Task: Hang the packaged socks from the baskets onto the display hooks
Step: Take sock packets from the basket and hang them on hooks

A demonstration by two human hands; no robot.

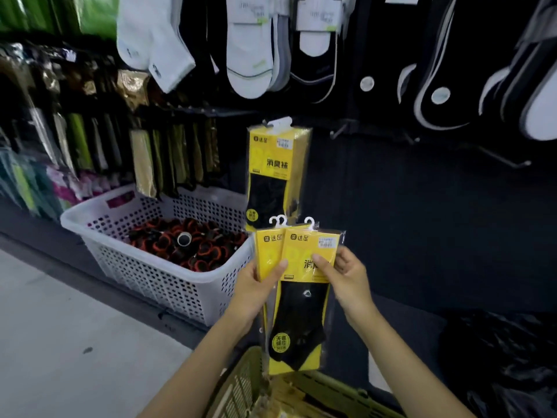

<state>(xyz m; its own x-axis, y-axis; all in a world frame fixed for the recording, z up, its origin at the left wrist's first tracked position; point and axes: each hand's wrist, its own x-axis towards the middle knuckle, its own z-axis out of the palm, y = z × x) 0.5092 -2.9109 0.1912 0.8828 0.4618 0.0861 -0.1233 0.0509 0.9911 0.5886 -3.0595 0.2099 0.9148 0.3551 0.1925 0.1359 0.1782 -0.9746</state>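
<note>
Shop aisle, seen from above: matte near-black display wall [422, 224] meeting a smooth pale grey floor [45, 327]; bright green wall panel [93, 13] upper left; crumpled glossy black plastic sheeting [500, 357] lower right. Lighting dim.

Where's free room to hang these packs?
Free for the held packs: bare hooks on the dark panel, right of the hung yellow pack, below the black-and-white socks. Crowded: the packed racks to its left and the white basket.

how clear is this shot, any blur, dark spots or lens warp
Head view: sock packs in the left hand and right hand are sharpest; hanging pack slightly soft; shelf packets at the left edge smear and bend from wide-angle warp; dark wall underexposed.
</note>
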